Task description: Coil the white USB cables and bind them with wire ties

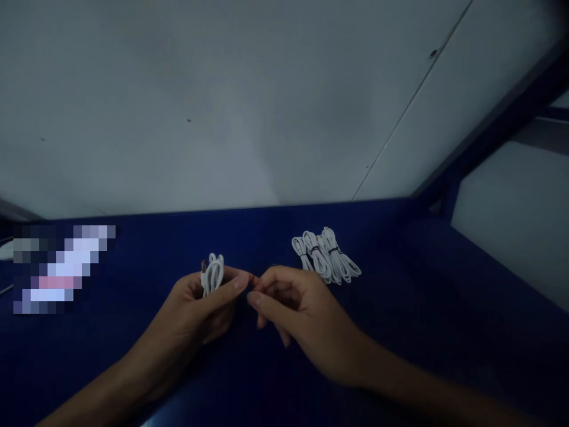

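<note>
A white cable [213,276] is wound into a small coil and stands up from the grip of my left hand [195,305], which is closed around it. One reddish-tipped connector shows at the coil's left side. My right hand [296,302] is just to the right, its thumb and fingers bent in a pinch close to my left fingertips. A thin dark tie [253,279] seems to run between the two hands, mostly hidden by the fingers. Behind my right hand, several coiled white cables [331,258] lie side by side, with dark ties round their middles.
Both hands are above a dark blue table [400,296]. A pale panel [222,148] rises along its back edge, and a blue frame post [448,196] stands at the right. On the left lies a pixelated, blurred-out object [66,273], with a white item [6,250] partly in view.
</note>
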`<state>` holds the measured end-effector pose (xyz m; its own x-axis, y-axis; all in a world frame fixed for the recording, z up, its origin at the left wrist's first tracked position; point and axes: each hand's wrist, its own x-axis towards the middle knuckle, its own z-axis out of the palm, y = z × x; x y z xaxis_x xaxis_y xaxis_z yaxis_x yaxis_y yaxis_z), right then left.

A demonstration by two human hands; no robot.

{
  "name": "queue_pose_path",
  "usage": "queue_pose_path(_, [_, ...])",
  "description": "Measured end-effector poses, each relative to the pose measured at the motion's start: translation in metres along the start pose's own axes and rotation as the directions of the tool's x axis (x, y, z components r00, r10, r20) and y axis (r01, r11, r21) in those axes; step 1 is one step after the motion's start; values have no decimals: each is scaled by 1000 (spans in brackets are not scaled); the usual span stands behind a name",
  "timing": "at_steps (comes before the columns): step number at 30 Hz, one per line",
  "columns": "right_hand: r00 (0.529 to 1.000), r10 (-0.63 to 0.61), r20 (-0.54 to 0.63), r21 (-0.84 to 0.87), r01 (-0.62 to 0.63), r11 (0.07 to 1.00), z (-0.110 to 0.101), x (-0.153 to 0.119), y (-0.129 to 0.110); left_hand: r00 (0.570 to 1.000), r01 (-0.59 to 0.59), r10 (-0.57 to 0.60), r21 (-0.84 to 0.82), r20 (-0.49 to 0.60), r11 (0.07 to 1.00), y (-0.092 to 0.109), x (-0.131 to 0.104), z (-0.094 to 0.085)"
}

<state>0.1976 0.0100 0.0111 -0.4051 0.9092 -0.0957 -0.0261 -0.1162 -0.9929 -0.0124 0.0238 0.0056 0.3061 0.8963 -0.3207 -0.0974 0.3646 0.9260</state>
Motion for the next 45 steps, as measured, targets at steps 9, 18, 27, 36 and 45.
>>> queue_pose_path(9, [997, 63, 50, -52, -60, 997, 0, -1, 2, 1000, 23, -23, -42, 6, 999, -4, 1, 1])
queue_pose_path(18, [921, -386, -55, -552, 294, 780, 2, -2, 11, 998, 25, -21, -82, 53, 996, 0, 1, 4])
queue_pose_path(27, [726, -688, 16, -779, 441, 446, -1, -3, 20, 995, 73, -66, -84, 75, 994, 0, 3, 1])
queue_pose_path(36, [691, -714, 110, -753, 527, 394, -3, 4, 18, 993, 56, -51, -43, 106, 998, 1, 1, 3])
queue_pose_path(45, [732, -680, 48, -720, 497, 484, 0, 0, 10, 996, 34, -35, 3, 83, 999, -1, 2, 4])
